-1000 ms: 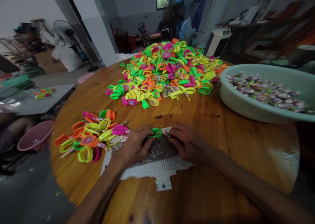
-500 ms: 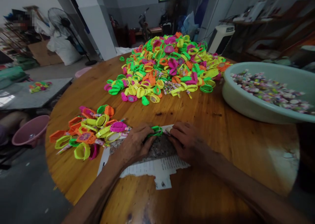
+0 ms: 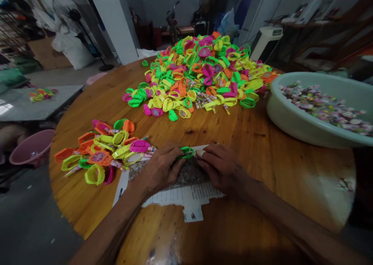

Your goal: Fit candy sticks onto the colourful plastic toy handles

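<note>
One green band (image 3: 187, 152) lies pinched in our left hand (image 3: 163, 164), its long axis running sideways toward our right hand (image 3: 223, 167), whose fingers are clamped on a small pale piece (image 3: 200, 153) at the band's right end; whether the two touch, we cannot tell.

Two hands (image 3: 159, 166) (image 3: 223, 167), two piles of toy watches (image 3: 208, 70) (image 3: 100, 158), one round wooden table (image 3: 233, 131), one pale-green basin (image 3: 294, 123) and one pedestal fan (image 3: 74, 15) are counted; individual watches are too jumbled to be tallied.

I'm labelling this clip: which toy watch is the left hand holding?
The green toy watch in the left hand, near the right hand; the other watches lie unheld.
</note>
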Motion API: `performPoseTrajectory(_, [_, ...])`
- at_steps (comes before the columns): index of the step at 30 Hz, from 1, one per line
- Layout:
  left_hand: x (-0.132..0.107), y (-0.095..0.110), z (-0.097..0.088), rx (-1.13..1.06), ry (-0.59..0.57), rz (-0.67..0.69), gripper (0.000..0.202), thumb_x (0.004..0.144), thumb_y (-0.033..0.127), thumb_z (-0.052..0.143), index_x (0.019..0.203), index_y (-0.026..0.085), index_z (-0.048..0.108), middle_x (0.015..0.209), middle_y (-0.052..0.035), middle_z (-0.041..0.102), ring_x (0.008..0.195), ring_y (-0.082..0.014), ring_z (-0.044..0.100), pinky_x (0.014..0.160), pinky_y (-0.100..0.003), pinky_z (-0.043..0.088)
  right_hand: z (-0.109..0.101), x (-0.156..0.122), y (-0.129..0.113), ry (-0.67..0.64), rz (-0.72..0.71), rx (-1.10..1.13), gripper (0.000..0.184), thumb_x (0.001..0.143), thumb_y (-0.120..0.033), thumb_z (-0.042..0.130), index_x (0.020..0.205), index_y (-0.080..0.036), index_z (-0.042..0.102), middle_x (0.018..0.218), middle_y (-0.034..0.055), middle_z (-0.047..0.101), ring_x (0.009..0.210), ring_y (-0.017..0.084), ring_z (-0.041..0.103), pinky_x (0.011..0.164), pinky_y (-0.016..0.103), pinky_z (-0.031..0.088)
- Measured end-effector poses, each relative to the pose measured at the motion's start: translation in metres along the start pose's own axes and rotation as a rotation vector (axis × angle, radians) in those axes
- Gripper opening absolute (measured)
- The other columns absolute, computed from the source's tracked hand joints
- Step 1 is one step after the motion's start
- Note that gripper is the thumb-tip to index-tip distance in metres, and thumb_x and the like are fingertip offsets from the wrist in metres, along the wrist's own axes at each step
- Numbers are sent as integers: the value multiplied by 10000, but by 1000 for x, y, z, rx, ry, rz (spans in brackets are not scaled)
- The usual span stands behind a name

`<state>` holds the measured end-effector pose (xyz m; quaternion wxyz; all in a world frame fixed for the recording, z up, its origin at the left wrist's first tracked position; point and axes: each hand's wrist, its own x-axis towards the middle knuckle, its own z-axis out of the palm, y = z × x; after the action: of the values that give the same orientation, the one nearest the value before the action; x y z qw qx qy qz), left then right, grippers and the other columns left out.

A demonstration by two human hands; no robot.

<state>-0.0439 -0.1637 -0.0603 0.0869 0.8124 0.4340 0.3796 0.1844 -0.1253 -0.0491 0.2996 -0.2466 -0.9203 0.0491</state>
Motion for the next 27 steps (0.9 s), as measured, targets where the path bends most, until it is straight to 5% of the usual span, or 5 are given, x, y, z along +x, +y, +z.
performPoseTrajectory(5, [1, 4, -2, 26, -33, -22, 94, 965, 185, 536, 1013, 181, 617, 1015, -89, 693, 949, -194, 656, 826, -337, 551, -1, 3, -3, -49, 4, -85, 167, 974, -150, 471, 891, -168, 615, 856, 82, 607, 821, 209, 519, 763, 388, 444])
performPoseTrajectory(11, [-2, 7, -2, 78, -50, -38, 96, 955, 160, 535, 998, 158, 621, 1041, -105, 692, 965, -216, 648, 850, -375, 558, -7, 6, -13, -215, -214, -416, 219, 872, -70, 450, 807, -153, 641, 857, 139, 567, 817, 267, 460, 759, 465, 440])
performPoseTrajectory(21, [4, 11, -4, 52, -42, -37, 103, 949, 127, 520, 954, 150, 620, 946, -87, 665, 884, -203, 624, 776, -351, 537, -11, 16, -21, -369, -213, -448, 162, 852, -89, 512, 874, -125, 669, 893, 144, 585, 818, 278, 471, 724, 443, 391])
performPoseTrajectory(27, [5, 11, -4, 90, -54, -36, 123, 971, 162, 491, 941, 166, 610, 891, -66, 651, 868, -198, 612, 769, -337, 516, -3, 13, -9, -267, -97, -279, 119, 855, -127, 549, 870, -144, 666, 896, 109, 627, 810, 240, 520, 761, 401, 378])
